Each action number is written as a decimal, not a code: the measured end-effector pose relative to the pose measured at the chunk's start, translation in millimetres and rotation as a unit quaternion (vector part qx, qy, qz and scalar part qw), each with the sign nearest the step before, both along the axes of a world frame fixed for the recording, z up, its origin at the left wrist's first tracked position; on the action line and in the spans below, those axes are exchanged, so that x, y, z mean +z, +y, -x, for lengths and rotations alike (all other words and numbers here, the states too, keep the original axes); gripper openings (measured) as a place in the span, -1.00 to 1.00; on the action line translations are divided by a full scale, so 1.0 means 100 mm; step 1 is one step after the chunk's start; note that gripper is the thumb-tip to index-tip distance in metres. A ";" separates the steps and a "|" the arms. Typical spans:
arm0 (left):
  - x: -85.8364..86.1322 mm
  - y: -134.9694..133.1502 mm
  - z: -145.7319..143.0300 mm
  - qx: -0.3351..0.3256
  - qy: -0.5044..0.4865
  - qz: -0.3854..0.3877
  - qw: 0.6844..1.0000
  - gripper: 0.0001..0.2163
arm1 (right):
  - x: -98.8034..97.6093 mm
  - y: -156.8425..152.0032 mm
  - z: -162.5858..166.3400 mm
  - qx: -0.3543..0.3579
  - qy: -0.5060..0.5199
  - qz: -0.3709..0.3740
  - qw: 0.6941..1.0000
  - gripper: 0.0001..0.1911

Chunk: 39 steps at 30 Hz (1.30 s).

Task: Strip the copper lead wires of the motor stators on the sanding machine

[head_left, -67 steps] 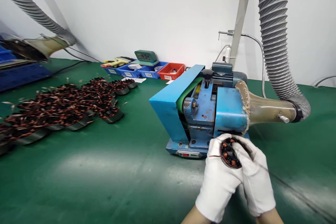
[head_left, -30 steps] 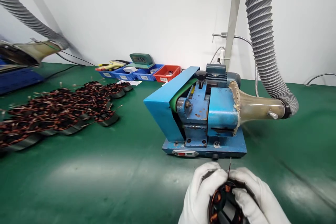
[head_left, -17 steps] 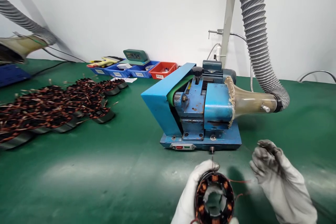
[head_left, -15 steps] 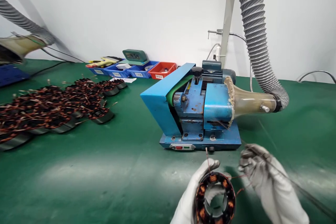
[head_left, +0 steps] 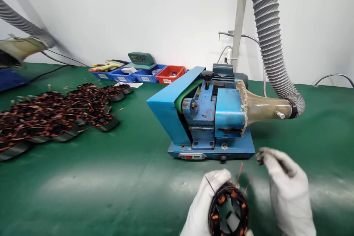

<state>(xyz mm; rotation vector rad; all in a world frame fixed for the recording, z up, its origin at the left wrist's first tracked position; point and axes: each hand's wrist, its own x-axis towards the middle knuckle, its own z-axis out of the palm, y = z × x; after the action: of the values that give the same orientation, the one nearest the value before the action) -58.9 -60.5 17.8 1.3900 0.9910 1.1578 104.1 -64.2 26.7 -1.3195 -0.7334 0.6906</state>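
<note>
A round stator [head_left: 229, 212] with copper windings and a dark core is gripped at its left side by my gloved left hand [head_left: 203, 204], low in the view. Thin wire leads [head_left: 239, 172] stick up from its top. My gloved right hand [head_left: 287, 190] hovers just to the right of the stator, apart from it. Its soiled fingertips are pinched together, and what they hold is too fine to make out. Both hands are in front of a blue bench machine [head_left: 201, 118] with a green belt.
A grey ribbed hose [head_left: 269, 37] joins the machine's clear funnel [head_left: 265, 107]. Several wound stators [head_left: 55, 114] lie in rows on the green table [head_left: 110, 184] at left. Blue bins [head_left: 129, 76], a red bin [head_left: 171, 74] and a green clock [head_left: 141, 59] stand by the wall.
The hands drew the stator back from the machine's slot toward me. My right hand let go of it, swung out to the right, and its fingertips are now pinched.
</note>
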 end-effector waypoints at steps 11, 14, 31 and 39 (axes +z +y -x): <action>-0.17 0.47 -0.37 0.093 -0.094 0.093 0.987 -0.74 | -0.14 0.35 0.32 0.157 -0.234 0.063 0.957 -0.74; -0.13 0.57 -0.43 0.089 -0.109 0.112 0.984 -0.68 | -0.05 0.47 0.30 0.140 -0.213 0.109 0.961 -0.72; 0.00 0.56 -0.50 0.093 -0.218 0.264 0.935 -0.74 | -0.11 0.37 0.27 0.129 -0.171 0.109 0.971 -0.67; -0.05 0.45 -0.42 0.091 -0.223 0.305 0.921 -0.77 | -0.25 0.20 0.33 0.133 -0.153 0.079 0.976 -0.69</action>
<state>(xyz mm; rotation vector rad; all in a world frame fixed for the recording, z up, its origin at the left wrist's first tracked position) -16.7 -15.2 13.2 0.5160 1.0359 1.1005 71.5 -44.0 1.9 -1.5080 -1.1389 0.7799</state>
